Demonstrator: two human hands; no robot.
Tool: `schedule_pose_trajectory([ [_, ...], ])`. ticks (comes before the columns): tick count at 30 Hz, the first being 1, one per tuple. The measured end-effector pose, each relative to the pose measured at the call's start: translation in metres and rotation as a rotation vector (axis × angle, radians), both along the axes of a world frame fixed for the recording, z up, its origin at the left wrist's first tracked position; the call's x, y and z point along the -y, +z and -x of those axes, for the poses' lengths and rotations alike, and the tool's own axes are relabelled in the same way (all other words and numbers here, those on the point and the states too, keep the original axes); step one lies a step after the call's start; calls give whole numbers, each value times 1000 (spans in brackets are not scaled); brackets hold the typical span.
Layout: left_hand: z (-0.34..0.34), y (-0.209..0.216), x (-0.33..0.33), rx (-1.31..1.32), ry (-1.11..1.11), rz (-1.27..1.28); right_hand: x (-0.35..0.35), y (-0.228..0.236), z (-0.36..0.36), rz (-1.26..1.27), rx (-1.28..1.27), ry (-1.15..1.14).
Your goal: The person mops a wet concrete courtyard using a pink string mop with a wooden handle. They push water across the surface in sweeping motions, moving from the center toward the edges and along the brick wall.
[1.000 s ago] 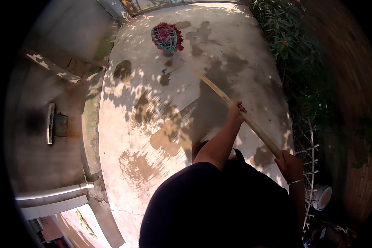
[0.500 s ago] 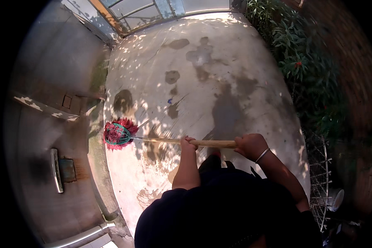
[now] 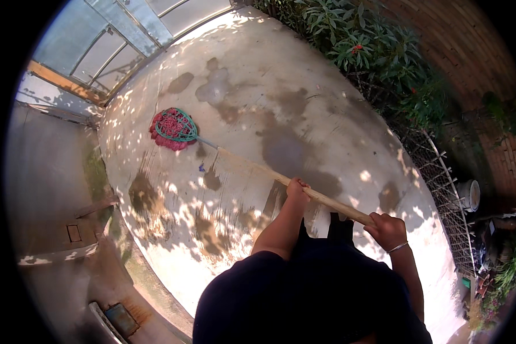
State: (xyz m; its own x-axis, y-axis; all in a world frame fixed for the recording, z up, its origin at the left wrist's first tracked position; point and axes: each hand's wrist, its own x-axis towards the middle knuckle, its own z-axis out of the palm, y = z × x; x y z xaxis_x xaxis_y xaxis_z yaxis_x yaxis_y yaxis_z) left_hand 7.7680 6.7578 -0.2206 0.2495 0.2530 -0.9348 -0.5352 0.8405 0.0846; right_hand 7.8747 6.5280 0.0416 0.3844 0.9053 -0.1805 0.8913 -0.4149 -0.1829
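Note:
A mop (image 3: 175, 127) with red strands and a green openwork plastic head is out ahead and to the left, over the concrete floor. Whether its strands touch the floor, I cannot tell. Its long wooden handle (image 3: 249, 167) slants back toward me. Partway along the handle, my left hand (image 3: 298, 189) is closed round the wood. My right hand (image 3: 389, 230), with a pale bangle at the wrist, grips near the handle's end. Dark wet patches (image 3: 284, 150) mark the concrete, and a small blue scrap (image 3: 201, 167) lies just nearer than the mop head.
Leafy shrubs (image 3: 350, 40) and a lattice fence (image 3: 441, 189) run along the right, with a white bucket (image 3: 470, 195) behind the fence. A blue-grey metal gate (image 3: 120, 34) closes the far left. A wall (image 3: 51, 189) with a low ledge borders the left side.
The mop head has swung away from the left wall's base to farther out, past the blue scrap. Both hands kept their hold. The view has turned, so gate and shrubs sit farther left.

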Motion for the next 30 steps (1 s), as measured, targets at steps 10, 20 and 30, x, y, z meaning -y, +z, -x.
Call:
schedule_pose_trajectory([
  [10, -128, 64, 138, 218, -488, -192, 157, 23, 68, -94, -5, -543],
  [20, -116, 52, 317, 302, -669, -250, 453, 28, 149, -247, 61, -772],
  [30, -62, 2, 654, -174, -1009, -51, 754, 45, 179, -63, 359, -1043],
])
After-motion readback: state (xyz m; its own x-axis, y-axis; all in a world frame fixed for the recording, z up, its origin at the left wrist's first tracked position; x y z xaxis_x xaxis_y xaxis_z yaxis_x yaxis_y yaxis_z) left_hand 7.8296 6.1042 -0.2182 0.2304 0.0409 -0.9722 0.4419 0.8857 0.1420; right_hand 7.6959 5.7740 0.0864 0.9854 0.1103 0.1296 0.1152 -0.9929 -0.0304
